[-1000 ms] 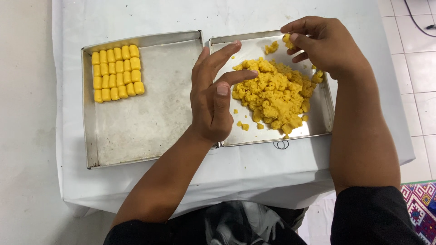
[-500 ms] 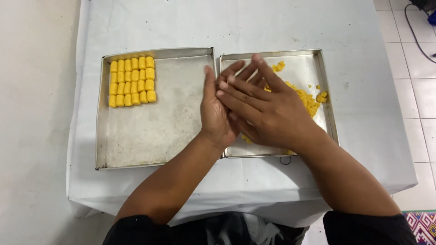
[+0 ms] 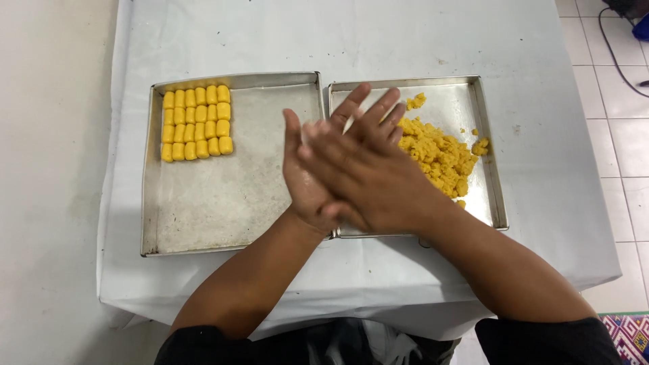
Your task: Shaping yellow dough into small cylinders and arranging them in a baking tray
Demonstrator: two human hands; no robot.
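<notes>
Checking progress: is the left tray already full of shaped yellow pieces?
No, the pieces fill only the far left corner of the left tray; the rest is bare.

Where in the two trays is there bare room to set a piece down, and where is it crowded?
The left tray is bare below and right of the yellow pieces packed in its top-left corner. The right tray is crowded: a crumbly yellow pile fills its middle, and the left hand and right hand, pressed together, cover its left side.

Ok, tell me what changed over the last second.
The right hand left the far corner of the right tray, where it pinched a bit of yellow dough, and came down flat across the left hand, palm to palm. Whether dough lies between them is hidden. The dough pile, the shaped pieces and the left tray stayed.
</notes>
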